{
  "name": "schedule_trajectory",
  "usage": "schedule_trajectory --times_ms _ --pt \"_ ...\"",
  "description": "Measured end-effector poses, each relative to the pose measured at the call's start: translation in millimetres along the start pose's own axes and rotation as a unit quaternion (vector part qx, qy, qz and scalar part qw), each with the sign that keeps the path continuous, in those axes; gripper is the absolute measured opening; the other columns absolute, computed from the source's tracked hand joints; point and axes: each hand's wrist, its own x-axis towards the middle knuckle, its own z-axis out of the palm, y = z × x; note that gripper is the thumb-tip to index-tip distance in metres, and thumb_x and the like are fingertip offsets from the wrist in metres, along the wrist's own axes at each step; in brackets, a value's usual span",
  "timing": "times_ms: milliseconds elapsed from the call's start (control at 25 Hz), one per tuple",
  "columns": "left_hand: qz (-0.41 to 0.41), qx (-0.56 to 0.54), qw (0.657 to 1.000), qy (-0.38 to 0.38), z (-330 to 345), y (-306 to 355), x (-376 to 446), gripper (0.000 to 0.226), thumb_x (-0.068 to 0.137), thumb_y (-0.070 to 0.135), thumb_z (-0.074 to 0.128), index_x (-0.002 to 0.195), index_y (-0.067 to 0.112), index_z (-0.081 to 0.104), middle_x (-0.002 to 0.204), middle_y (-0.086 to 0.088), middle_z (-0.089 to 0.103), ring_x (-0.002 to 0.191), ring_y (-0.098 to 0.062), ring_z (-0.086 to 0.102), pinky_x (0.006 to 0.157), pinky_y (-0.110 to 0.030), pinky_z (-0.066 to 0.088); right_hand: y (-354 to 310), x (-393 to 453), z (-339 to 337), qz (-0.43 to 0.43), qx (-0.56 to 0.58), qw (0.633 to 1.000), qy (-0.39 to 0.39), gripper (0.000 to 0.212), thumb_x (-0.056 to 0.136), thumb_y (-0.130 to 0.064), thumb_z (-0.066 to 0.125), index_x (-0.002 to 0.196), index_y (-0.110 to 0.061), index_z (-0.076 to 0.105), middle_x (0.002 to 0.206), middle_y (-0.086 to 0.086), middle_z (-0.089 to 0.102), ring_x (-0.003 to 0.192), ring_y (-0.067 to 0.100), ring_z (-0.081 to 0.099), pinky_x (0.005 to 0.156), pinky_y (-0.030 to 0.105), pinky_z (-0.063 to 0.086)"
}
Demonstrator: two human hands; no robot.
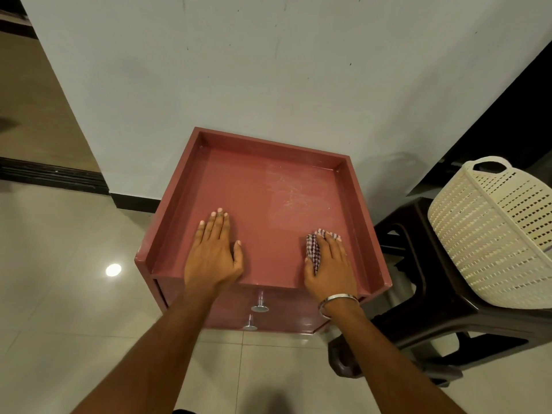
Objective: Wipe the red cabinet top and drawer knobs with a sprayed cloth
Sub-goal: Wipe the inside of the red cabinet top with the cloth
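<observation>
Red top: cabinet (257,186) sits against the wall, raised lip on three sides, so I'm working inside a shallow tray.
Left hand (213,252): spread flat, palm down, holding nothing; I judge it's there to brace me and steady the cabinet.
Right hand (330,264): fingers laid nearly flat over the cloth (313,249), pressing it onto the near right part of the top, just beside the right lip.
Cloth: checked, bunched, mostly hidden under my palm; can't tell how damp it is.
Smears: pale streaks (294,192) further back on the right look unwiped to me.
Knobs: two metal knobs (259,307) on the drawer fronts below the front edge, between my wrists, untouched right now.
Basket (490,234): cream, on a dark stool at my right, well clear.
</observation>
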Motion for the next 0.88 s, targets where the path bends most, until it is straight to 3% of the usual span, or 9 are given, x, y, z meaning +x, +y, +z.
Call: schedule_trajectory --times_ms 120,240,440,680,880 --pt "-0.002 0.001 1.0 -0.002 0.5 1.3 -1.1 0.073 0.091 0.044 0.015 0.152 0.005 0.007 0.161 -0.009 0.003 0.149 -0.018 -0.001 0.122 -0.038 0.002 -29.0 -0.7 2.3 0.019 -0.011 1.0 -0.008 0.067 0.09 -0.034 0.039 0.15 -0.018 0.016 0.16 0.002 0.014 0.149 0.023 0.005 0.122 0.04 0.011" --pt "-0.007 -0.006 1.0 0.005 -1.1 2.0 1.4 0.074 0.09 0.045 0.015 0.152 0.005 0.009 0.161 -0.009 0.005 0.149 -0.017 0.001 0.122 -0.038 0.003 -49.4 -3.2 9.2 -0.038 -0.007 0.999 -0.008 0.068 0.089 -0.041 0.033 0.151 -0.02 0.015 0.16 0.001 0.014 0.149 0.023 0.005 0.122 0.041 0.011" --pt "-0.009 0.007 1.0 -0.01 -2.4 0.3 2.0 0.073 0.092 0.046 0.014 0.152 0.006 0.005 0.161 -0.008 0.002 0.149 -0.016 -0.003 0.122 -0.038 0.003 1.4 0.3 3.3 -0.029 -0.02 0.999 0.029 0.073 0.083 -0.048 0.018 0.15 -0.021 0.018 0.159 0.002 0.019 0.148 0.022 0.011 0.12 0.041 0.018" --pt "-0.005 0.019 1.0 -0.005 -0.8 2.2 0.5 0.073 0.092 0.046 0.015 0.152 0.006 0.007 0.161 -0.009 0.003 0.149 -0.017 -0.001 0.122 -0.039 0.004 0.8 3.0 1.9 0.015 -0.016 1.0 0.02 0.07 0.085 -0.043 0.029 0.15 -0.019 0.018 0.159 0.003 0.018 0.148 0.024 0.009 0.122 0.04 0.013" --pt "-0.006 0.012 1.0 0.0 -1.5 4.1 0.6 0.073 0.092 0.046 0.015 0.152 0.006 0.008 0.161 -0.009 0.005 0.149 -0.016 0.001 0.122 -0.038 0.003 -39.0 2.3 15.0 -0.054 0.001 0.999 -0.003 0.068 0.088 -0.047 0.031 0.15 -0.023 0.018 0.159 -0.001 0.016 0.148 0.022 0.007 0.122 0.039 0.011"
